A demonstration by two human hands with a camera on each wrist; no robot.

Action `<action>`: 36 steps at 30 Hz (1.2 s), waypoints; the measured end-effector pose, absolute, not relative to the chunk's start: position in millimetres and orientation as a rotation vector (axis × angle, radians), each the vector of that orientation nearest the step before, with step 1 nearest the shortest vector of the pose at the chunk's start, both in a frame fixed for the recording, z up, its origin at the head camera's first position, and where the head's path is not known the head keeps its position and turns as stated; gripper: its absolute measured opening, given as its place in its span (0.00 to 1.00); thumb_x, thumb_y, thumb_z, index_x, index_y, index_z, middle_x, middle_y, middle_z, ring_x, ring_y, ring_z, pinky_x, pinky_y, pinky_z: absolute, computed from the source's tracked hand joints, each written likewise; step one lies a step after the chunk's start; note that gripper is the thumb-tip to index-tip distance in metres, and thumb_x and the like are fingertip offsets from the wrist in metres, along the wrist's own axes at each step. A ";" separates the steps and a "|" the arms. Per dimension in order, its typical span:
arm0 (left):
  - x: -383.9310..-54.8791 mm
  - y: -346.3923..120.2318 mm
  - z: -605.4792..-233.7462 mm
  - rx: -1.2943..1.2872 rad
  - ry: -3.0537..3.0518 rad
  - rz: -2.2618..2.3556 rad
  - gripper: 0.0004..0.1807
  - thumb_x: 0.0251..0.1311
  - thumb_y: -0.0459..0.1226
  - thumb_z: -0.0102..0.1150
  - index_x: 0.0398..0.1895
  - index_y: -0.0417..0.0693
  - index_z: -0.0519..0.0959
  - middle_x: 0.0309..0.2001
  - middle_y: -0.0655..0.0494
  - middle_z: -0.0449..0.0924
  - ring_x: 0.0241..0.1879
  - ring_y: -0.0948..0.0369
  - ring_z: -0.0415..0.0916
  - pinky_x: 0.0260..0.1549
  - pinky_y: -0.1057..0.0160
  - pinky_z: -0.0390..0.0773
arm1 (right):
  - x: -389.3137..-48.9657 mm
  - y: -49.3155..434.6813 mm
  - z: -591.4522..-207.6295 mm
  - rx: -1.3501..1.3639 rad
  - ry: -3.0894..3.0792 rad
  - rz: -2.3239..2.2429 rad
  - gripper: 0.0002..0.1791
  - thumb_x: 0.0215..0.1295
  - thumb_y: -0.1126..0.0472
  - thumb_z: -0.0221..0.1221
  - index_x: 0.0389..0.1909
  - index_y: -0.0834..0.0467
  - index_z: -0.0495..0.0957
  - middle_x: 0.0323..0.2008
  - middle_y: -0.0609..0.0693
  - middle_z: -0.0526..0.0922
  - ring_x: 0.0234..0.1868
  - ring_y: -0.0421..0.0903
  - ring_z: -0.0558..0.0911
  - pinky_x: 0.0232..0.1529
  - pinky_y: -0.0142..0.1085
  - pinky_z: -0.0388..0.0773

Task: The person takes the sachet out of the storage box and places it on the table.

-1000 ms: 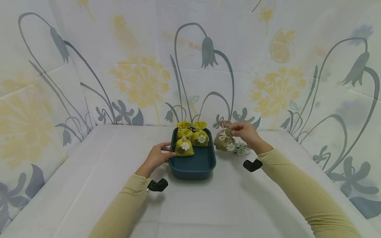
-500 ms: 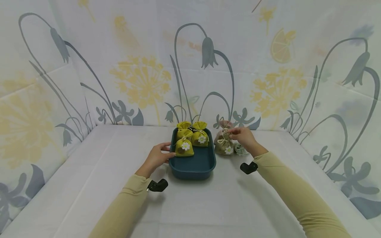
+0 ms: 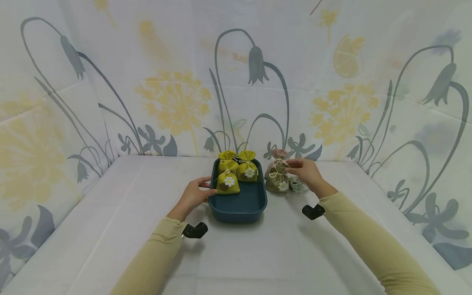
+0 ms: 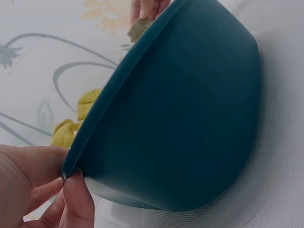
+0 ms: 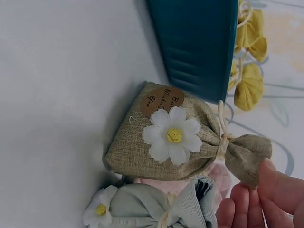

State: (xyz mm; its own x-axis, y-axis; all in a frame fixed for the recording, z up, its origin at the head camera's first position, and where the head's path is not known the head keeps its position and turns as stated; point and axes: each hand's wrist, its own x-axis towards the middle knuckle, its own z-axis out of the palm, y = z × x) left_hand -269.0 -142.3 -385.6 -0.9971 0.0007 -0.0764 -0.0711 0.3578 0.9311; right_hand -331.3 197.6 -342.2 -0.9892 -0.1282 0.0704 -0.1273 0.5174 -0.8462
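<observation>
My left hand (image 3: 194,191) pinches the rim of a dark teal tub (image 4: 180,118) at its left side, thumb on top and fingers underneath. Several yellow-green drawstring pouches (image 3: 228,183) with white flowers sit in the tub's back and left part. A tan drawstring pouch (image 5: 161,142) with a white daisy and a brown label stands on the table at the tub's right side. At its gathered top, the thumb and fingers of my right hand (image 3: 305,173) pinch the cloth edge.
Behind the tan pouch stands a pink pouch (image 3: 279,154), mostly hidden. A pale grey-green pouch (image 5: 142,204) with a white flower lies to its right. White cloth (image 3: 243,254) covers the table, and a floral curtain (image 3: 177,61) hangs behind.
The tan pouch came down and slightly nearer, onto the table beside the tub. My right hand moved left and down with it, then shifted slightly right. The left hand stayed on the rim.
</observation>
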 end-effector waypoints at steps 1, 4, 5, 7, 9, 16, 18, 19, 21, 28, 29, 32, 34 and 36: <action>-269.1 -142.3 -385.4 -0.069 2.537 1.741 0.31 0.56 0.34 0.63 0.65 0.45 0.67 0.54 0.40 0.70 0.34 0.56 0.80 0.32 0.61 0.81 | -329.8 198.6 -341.7 -0.238 2.736 -1.542 0.22 0.64 0.66 0.57 0.57 0.71 0.70 0.54 0.67 0.73 0.56 0.59 0.72 0.52 0.43 0.71; -269.2 -142.7 -385.2 -0.077 2.542 1.734 0.31 0.56 0.34 0.63 0.65 0.45 0.67 0.54 0.40 0.70 0.35 0.55 0.80 0.32 0.62 0.81 | -324.8 201.3 -340.5 -0.263 2.744 -1.574 0.23 0.64 0.67 0.57 0.58 0.72 0.69 0.53 0.68 0.74 0.54 0.59 0.73 0.47 0.36 0.73; -269.2 -143.0 -385.3 -0.078 2.543 1.733 0.31 0.57 0.34 0.63 0.65 0.45 0.67 0.54 0.40 0.70 0.35 0.55 0.80 0.32 0.62 0.81 | -323.0 202.3 -340.1 -0.274 2.752 -1.574 0.23 0.64 0.67 0.57 0.58 0.72 0.69 0.52 0.68 0.74 0.54 0.59 0.73 0.46 0.34 0.73; -269.0 -143.4 -385.4 -0.076 2.542 1.736 0.31 0.57 0.34 0.63 0.65 0.45 0.67 0.54 0.40 0.70 0.35 0.54 0.80 0.32 0.62 0.81 | -319.8 204.5 -340.1 -0.294 2.755 -1.585 0.23 0.64 0.67 0.57 0.58 0.71 0.69 0.52 0.68 0.74 0.53 0.58 0.74 0.45 0.30 0.73; -268.7 -143.8 -385.4 -0.071 2.538 1.741 0.31 0.57 0.34 0.63 0.65 0.45 0.67 0.54 0.40 0.70 0.36 0.54 0.80 0.32 0.62 0.81 | -317.0 206.9 -340.3 -0.304 2.750 -1.604 0.23 0.64 0.67 0.57 0.58 0.71 0.69 0.51 0.68 0.74 0.53 0.57 0.75 0.44 0.28 0.73; -268.6 -144.1 -385.0 -0.069 2.535 1.741 0.31 0.57 0.34 0.63 0.65 0.45 0.67 0.54 0.40 0.70 0.37 0.53 0.80 0.33 0.62 0.81 | -308.3 212.2 -343.1 -0.270 2.720 -1.629 0.23 0.64 0.65 0.57 0.58 0.72 0.69 0.52 0.68 0.74 0.47 0.45 0.77 0.46 0.29 0.74; -268.6 -143.9 -385.0 -0.068 2.537 1.739 0.31 0.57 0.34 0.63 0.65 0.45 0.67 0.54 0.40 0.70 0.37 0.53 0.80 0.33 0.62 0.81 | -307.4 212.8 -344.3 -0.256 2.705 -1.633 0.23 0.65 0.65 0.57 0.58 0.72 0.69 0.52 0.67 0.75 0.45 0.42 0.77 0.46 0.29 0.73; -268.7 -143.8 -385.1 -0.067 2.536 1.740 0.31 0.57 0.34 0.63 0.65 0.45 0.67 0.54 0.40 0.70 0.38 0.52 0.80 0.33 0.62 0.81 | -307.2 213.1 -344.5 -0.253 2.700 -1.636 0.23 0.65 0.64 0.57 0.58 0.72 0.69 0.51 0.67 0.75 0.44 0.40 0.77 0.46 0.29 0.73; -268.8 -143.7 -385.3 -0.064 2.538 1.742 0.31 0.57 0.34 0.63 0.65 0.45 0.67 0.54 0.40 0.70 0.38 0.52 0.80 0.33 0.62 0.81 | -306.9 212.7 -345.0 -0.260 2.684 -1.656 0.23 0.64 0.65 0.57 0.57 0.72 0.70 0.51 0.66 0.76 0.42 0.37 0.77 0.45 0.28 0.73; -269.1 -142.8 -385.7 -0.064 2.531 1.748 0.32 0.56 0.34 0.63 0.65 0.44 0.66 0.54 0.40 0.70 0.37 0.54 0.80 0.33 0.62 0.81 | -303.4 205.6 -344.2 -0.302 2.669 -1.686 0.22 0.63 0.66 0.58 0.56 0.73 0.71 0.49 0.66 0.77 0.39 0.33 0.77 0.43 0.25 0.73; -268.9 -142.8 -385.7 -0.062 2.532 1.748 0.32 0.56 0.34 0.63 0.65 0.44 0.66 0.54 0.40 0.70 0.37 0.54 0.80 0.33 0.62 0.81 | -303.3 204.4 -344.0 -0.304 2.669 -1.683 0.22 0.63 0.66 0.58 0.56 0.72 0.71 0.49 0.66 0.77 0.40 0.34 0.77 0.43 0.26 0.73; -269.0 -142.9 -386.2 -0.056 2.530 1.753 0.32 0.56 0.34 0.63 0.65 0.44 0.66 0.54 0.39 0.70 0.36 0.55 0.80 0.33 0.62 0.81 | -304.3 201.9 -343.7 -0.308 2.664 -1.673 0.22 0.63 0.65 0.59 0.56 0.72 0.71 0.50 0.66 0.76 0.42 0.37 0.77 0.44 0.27 0.73; -269.3 -143.1 -386.7 -0.054 2.528 1.754 0.32 0.57 0.34 0.63 0.65 0.44 0.66 0.54 0.39 0.70 0.36 0.55 0.80 0.33 0.62 0.81 | -305.3 199.7 -343.2 -0.320 2.655 -1.675 0.22 0.63 0.65 0.59 0.56 0.71 0.71 0.50 0.66 0.77 0.43 0.38 0.78 0.44 0.28 0.74; -269.5 -143.4 -387.1 -0.055 2.531 1.749 0.32 0.57 0.34 0.63 0.65 0.44 0.66 0.54 0.39 0.70 0.36 0.55 0.80 0.33 0.62 0.81 | -306.0 196.9 -342.7 -0.329 2.634 -1.690 0.22 0.63 0.65 0.59 0.56 0.72 0.71 0.51 0.66 0.76 0.43 0.39 0.78 0.45 0.28 0.73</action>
State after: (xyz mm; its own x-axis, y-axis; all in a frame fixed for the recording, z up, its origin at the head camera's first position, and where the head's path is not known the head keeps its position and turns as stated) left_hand -269.5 -143.4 -387.1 -0.9973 0.0070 -0.0733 -0.0661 0.3541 0.9329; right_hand -306.0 196.9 -342.7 -0.9781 -0.1721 0.1166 -0.1777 0.4012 -0.8986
